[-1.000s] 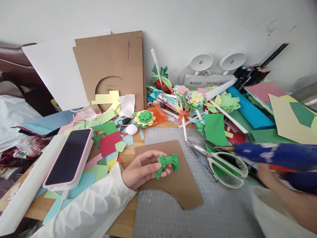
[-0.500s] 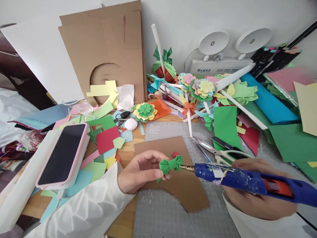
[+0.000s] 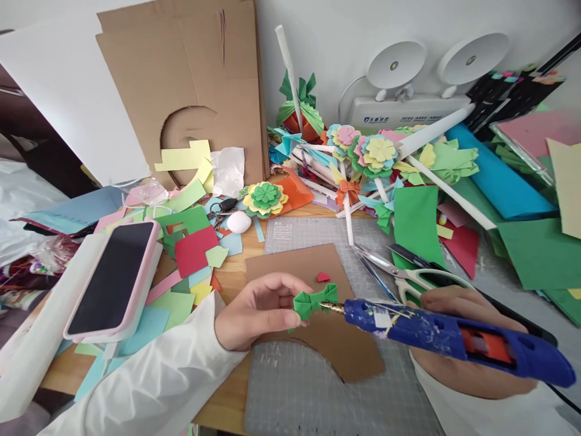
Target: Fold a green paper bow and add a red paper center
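Note:
My left hand (image 3: 256,312) pinches a small green folded paper bow (image 3: 313,301) above a brown cardboard piece (image 3: 331,339) on the grey cutting mat (image 3: 299,393). A blue hot glue gun (image 3: 449,336) is gripped in my right hand (image 3: 458,357). Its metal nozzle touches the middle of the bow. A tiny red paper heart (image 3: 323,277) lies on the cardboard just behind the bow.
White-handled scissors (image 3: 403,275) lie right of the cardboard. A phone in a pink case (image 3: 113,278) rests at the left among paper scraps. Paper flowers (image 3: 265,198), rolled paper sticks and coloured sheets crowd the back. Cardboard sheets (image 3: 190,91) lean on the wall.
My right hand brought the glue gun in from the right until its nozzle met the green bow. The left hand kept hold of the bow. The view tilted down a little.

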A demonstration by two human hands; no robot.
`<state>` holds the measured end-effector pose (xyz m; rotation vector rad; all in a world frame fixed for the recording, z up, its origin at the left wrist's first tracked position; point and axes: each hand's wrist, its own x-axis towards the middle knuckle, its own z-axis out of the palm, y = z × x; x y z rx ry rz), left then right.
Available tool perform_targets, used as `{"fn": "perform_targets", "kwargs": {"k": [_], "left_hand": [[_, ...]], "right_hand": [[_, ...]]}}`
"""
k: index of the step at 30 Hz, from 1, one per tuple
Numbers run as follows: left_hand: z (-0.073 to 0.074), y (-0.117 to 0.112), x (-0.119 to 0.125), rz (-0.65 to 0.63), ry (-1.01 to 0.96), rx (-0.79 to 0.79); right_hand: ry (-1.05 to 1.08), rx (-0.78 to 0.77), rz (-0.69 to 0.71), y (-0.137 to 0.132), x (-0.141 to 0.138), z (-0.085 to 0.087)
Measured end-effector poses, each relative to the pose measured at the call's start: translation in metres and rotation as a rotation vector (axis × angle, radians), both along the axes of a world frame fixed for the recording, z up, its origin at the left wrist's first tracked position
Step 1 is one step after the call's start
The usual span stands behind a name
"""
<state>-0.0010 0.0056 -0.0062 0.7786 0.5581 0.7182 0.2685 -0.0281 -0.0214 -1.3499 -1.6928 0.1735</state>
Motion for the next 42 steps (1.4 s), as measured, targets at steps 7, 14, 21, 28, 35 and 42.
{"fn": "perform_targets", "kwargs": {"k": [7,14,21,28,35,42], "left_hand": [[-0.003,0.000,0.000,-0.001,0.009,-0.006],[-0.005,0.000,-0.001,-0.006,-0.019,0.001],[-0.004,0.000,-0.001,0.009,-0.024,-0.008],[-0.004,-0.001,-0.001,0.011,0.006,-0.005],[-0.003,-0.001,0.001,0.001,-0.006,0.009],[-0.007,-0.001,0.001,-0.019,0.014,0.078]], "right_hand": [[-0.177,0.133,0.081,0.007,-0.005,0.012],[-0.143,0.095,0.117,0.005,0.004,0.005],[-0.195,0.092,0.142,0.006,0.011,0.002],[-0.248,0.117,0.146,0.003,0.009,0.006],[-0.277,0.148,0.286,0.007,0.011,0.008],[-0.157,0.179,0.309,0.007,0.009,0.006]]}}
